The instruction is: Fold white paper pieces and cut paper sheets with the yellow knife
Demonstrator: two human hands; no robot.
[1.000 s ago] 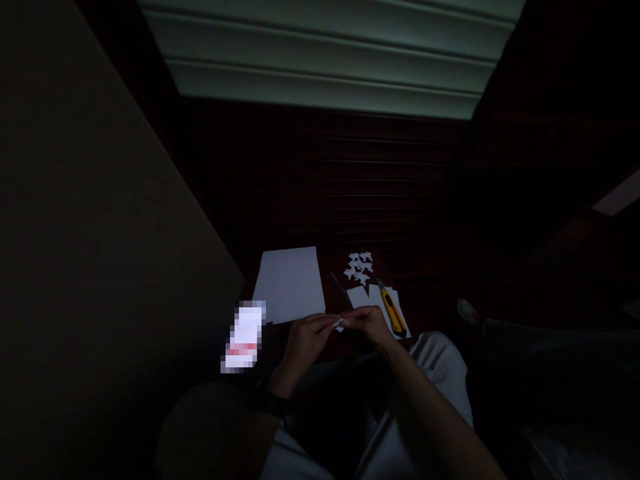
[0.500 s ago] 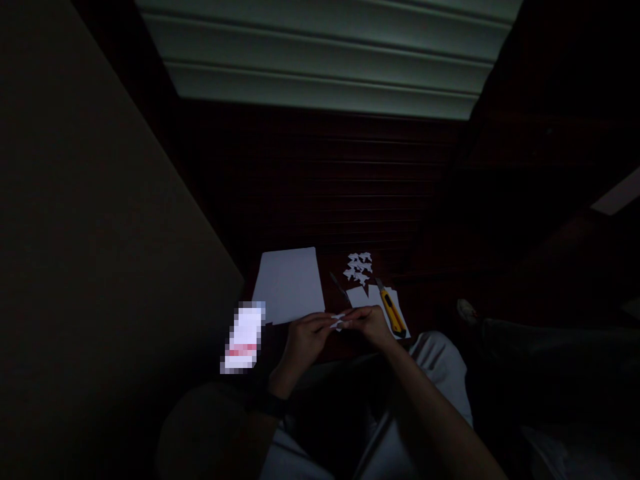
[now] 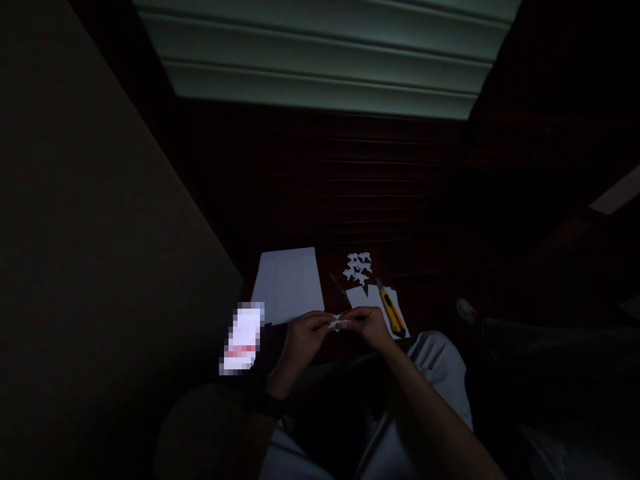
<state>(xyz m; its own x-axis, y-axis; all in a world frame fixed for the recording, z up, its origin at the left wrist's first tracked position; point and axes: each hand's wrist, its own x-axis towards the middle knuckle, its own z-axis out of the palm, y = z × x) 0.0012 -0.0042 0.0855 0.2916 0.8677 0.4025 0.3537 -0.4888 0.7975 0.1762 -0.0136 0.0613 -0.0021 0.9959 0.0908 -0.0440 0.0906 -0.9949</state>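
Between my two hands is a small folded piece of white paper (image 3: 338,324), held at the table's near edge. My left hand (image 3: 306,335) pinches its left side, and my right hand (image 3: 369,325) pinches the right. The fingers cover much of the paper, so its exact shape is hard to make out. Just right of my right hand, a yellow utility knife (image 3: 393,313) lies on cut pieces of white paper (image 3: 357,296). Beyond them sits a cluster of several small folded paper figures (image 3: 358,267).
White paper sheets (image 3: 289,283) lie on the dark table at left. A slim dark tool (image 3: 339,285) rests beside them. A bright pixelated screen (image 3: 244,337) is at lower left. Slatted blinds (image 3: 325,60) stand ahead. Another person's shoe (image 3: 467,309) shows at right.
My fingers have shifted slightly on the small folded paper, which both hands still hold. The things on the table stay where they were.
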